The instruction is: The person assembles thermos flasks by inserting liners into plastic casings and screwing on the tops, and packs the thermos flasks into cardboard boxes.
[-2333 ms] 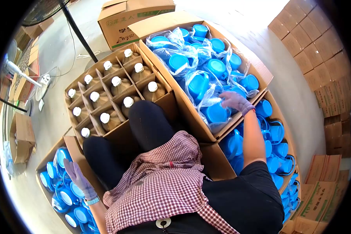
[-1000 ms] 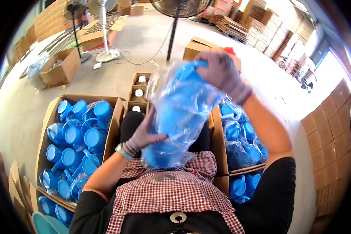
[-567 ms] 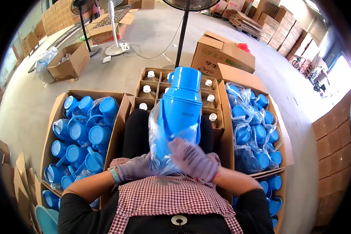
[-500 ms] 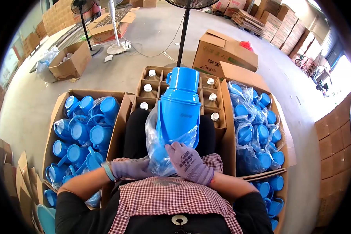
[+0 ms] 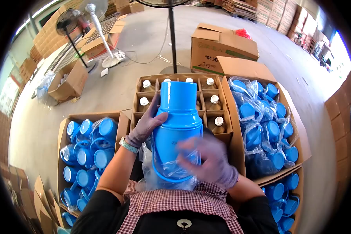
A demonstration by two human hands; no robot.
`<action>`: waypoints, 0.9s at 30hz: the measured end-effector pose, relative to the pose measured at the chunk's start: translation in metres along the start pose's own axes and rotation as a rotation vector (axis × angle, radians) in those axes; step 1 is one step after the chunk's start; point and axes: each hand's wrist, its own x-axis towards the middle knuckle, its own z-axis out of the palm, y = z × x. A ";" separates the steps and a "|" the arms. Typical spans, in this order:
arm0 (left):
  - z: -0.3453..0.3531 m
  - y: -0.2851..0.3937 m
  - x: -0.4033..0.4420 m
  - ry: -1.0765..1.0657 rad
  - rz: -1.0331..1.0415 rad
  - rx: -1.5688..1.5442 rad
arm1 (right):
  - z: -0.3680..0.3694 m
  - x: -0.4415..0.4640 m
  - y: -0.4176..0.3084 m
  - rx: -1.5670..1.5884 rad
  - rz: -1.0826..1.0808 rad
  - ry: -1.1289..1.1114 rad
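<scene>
Gripping a blue flask [image 5: 176, 128], left hand [image 5: 145, 125] at its neck, right hand [image 5: 213, 159] blurred nearer, its grip unclear

Blue flask [image 5: 177, 134] blocks the middle, in line with the bottle carton [image 5: 224, 137]. Its left side is taken by the left hand [image 5: 146, 126]; the right hand [image 5: 212, 160], blurred, fills the lower-right approach. Left box [image 5: 122, 130] to bottle carton: narrow slot, left forearm over the near end. Right box [image 5: 235, 134]: way in from above, loose film [image 5: 261, 150] over the cups. Open floor [image 5: 113, 91] beyond left box, up to fan pole [image 5: 172, 39].
</scene>
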 end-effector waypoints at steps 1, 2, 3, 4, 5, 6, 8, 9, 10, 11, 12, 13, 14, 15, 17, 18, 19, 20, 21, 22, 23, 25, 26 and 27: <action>0.002 -0.001 -0.001 0.016 -0.004 -0.017 | -0.015 0.019 0.010 -0.154 0.017 0.236; 0.002 -0.008 0.000 0.036 -0.004 -0.067 | -0.021 0.042 0.021 -0.256 -0.038 0.460; 0.007 -0.004 -0.004 0.047 0.010 -0.107 | -0.020 0.061 0.038 -0.290 -0.017 0.477; 0.011 0.000 -0.004 0.000 0.053 -0.109 | -0.003 0.077 0.067 -0.041 0.054 0.517; 0.022 0.008 -0.007 0.029 0.029 -0.004 | 0.004 0.086 0.084 -0.100 0.271 0.371; 0.011 -0.013 -0.007 0.096 0.026 0.023 | 0.008 0.100 0.096 0.388 0.493 0.252; -0.002 -0.024 -0.009 0.107 0.025 -0.050 | 0.021 0.120 0.131 0.562 0.526 0.162; 0.000 -0.025 -0.012 0.118 0.004 -0.069 | 0.016 0.118 0.126 0.632 0.509 0.229; -0.001 -0.026 -0.013 0.127 -0.009 -0.074 | 0.023 0.117 0.130 0.658 0.525 0.265; -0.001 -0.028 -0.015 0.145 -0.026 -0.083 | 0.022 0.114 0.125 0.602 0.520 0.307; 0.000 -0.029 -0.017 0.112 -0.021 -0.082 | 0.020 0.109 0.124 0.624 0.510 0.326; 0.002 -0.028 -0.018 0.085 -0.008 -0.082 | 0.014 0.105 0.121 0.644 0.490 0.339; 0.004 -0.023 -0.019 0.074 -0.037 -0.041 | 0.008 0.103 0.118 0.706 0.500 0.273; 0.003 -0.026 -0.023 0.050 -0.064 -0.093 | 0.009 0.099 0.125 0.846 0.469 0.266; -0.002 -0.030 -0.027 0.001 -0.101 -0.185 | 0.011 0.101 0.147 1.122 0.372 0.247; 0.005 -0.034 -0.030 -0.015 -0.053 -0.173 | 0.001 0.104 0.148 1.348 -0.053 0.242; 0.014 -0.033 -0.034 -0.028 -0.004 -0.158 | -0.015 0.111 0.135 1.782 -0.181 0.266; 0.022 -0.028 -0.038 -0.017 0.043 -0.141 | -0.036 0.121 0.127 1.852 -0.236 0.287; 0.030 -0.022 -0.044 -0.001 0.085 -0.124 | -0.052 0.126 0.117 1.927 -0.285 0.307; 0.026 -0.021 -0.047 0.025 0.049 -0.130 | -0.061 0.122 0.096 1.695 -0.213 0.439; 0.014 -0.027 -0.048 0.049 0.010 -0.137 | -0.070 0.113 0.071 1.455 -0.140 0.562; -0.041 -0.065 -0.042 0.109 -0.188 -0.322 | -0.082 0.066 0.043 0.868 0.057 0.716; -0.044 -0.067 -0.049 0.164 -0.220 -0.325 | -0.084 0.028 0.031 0.644 0.126 0.743; -0.045 -0.066 -0.055 0.222 -0.252 -0.329 | -0.093 -0.017 0.023 0.353 0.151 0.732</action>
